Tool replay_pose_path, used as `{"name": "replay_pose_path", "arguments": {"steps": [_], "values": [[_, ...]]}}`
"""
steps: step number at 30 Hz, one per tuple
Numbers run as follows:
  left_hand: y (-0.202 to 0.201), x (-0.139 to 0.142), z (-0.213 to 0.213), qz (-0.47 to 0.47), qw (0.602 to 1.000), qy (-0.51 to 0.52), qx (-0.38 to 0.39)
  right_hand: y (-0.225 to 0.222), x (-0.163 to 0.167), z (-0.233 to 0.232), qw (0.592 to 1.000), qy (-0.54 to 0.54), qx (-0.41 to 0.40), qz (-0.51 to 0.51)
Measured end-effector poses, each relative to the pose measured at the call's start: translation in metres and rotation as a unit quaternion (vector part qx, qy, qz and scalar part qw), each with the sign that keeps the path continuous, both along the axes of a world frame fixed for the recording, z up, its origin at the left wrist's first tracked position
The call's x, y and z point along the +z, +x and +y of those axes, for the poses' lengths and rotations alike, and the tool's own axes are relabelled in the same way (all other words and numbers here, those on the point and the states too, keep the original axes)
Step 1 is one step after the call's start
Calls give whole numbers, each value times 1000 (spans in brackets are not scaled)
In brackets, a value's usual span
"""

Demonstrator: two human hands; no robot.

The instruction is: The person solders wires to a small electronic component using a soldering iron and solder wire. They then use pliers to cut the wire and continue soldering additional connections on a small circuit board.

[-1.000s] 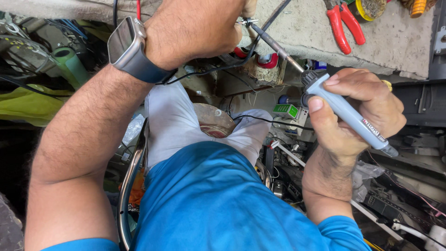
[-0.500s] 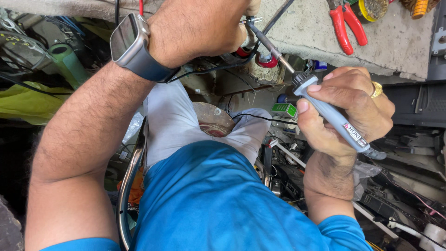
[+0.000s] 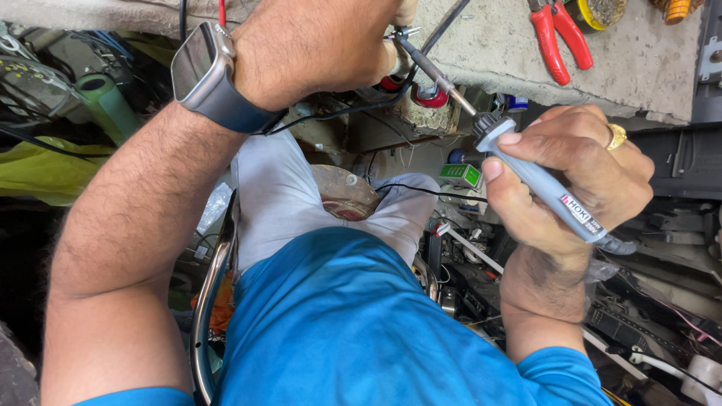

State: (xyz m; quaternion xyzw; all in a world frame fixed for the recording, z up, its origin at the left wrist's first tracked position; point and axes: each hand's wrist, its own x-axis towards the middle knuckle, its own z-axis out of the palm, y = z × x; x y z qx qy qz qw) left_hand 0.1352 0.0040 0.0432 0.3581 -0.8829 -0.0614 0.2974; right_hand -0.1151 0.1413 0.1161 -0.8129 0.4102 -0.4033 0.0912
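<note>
A person's right hand (image 3: pixel 564 177) wraps its fingers closed around a grey, pen-shaped soldering iron (image 3: pixel 538 180), its thin metal tip angled up towards the left hand (image 3: pixel 316 45). That hand's fingers curl over a small metal part (image 3: pixel 402 34) — its exact shape is unclear — at the edge of a rough concrete bench (image 3: pixel 481 45). Red-handled pliers (image 3: pixel 553 37) lie on the bench, right of the iron's tip.

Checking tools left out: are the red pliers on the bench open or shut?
Cannot tell: the red-handled pliers lie on the grey bench, handles slightly apart, but the jaws are cut off by the frame.
</note>
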Motion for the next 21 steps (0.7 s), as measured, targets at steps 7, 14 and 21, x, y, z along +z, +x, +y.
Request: {"name": "replay_pose_path", "arguments": {"steps": [7,14,21], "values": [[1,-7,-1,16,997,-71,5,0,4,-4,999,-8,16,27],[2,-5,3,48,998,-49,-9,8,15,3,996,-33,22,82],[3,-7,2,11,997,-80,10,9,16,-2,995,-43,36,83]]}}
